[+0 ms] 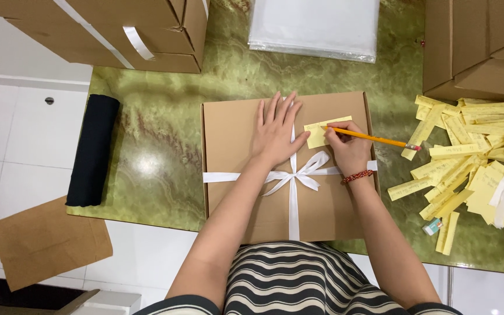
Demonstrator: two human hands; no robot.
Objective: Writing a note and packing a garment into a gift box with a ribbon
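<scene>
A flat brown cardboard box (234, 175) lies on the green marble table, tied with a white ribbon (293, 175) in a bow. My left hand (276, 131) rests flat on the lid, fingers spread, thumb touching a yellow paper note (316, 135) stuck on the box. My right hand (348, 149) grips a yellow pencil (374, 139), its tip on the note. A red beaded bracelet sits on my right wrist.
A heap of yellow paper slips (468, 169) lies at the right, with a small eraser (432, 227) and white ribbon. Large cartons (118, 29) stand at back left and back right. Clear plastic bags (316, 26) lie behind the box. A black roll (91, 149) sits at the table's left edge.
</scene>
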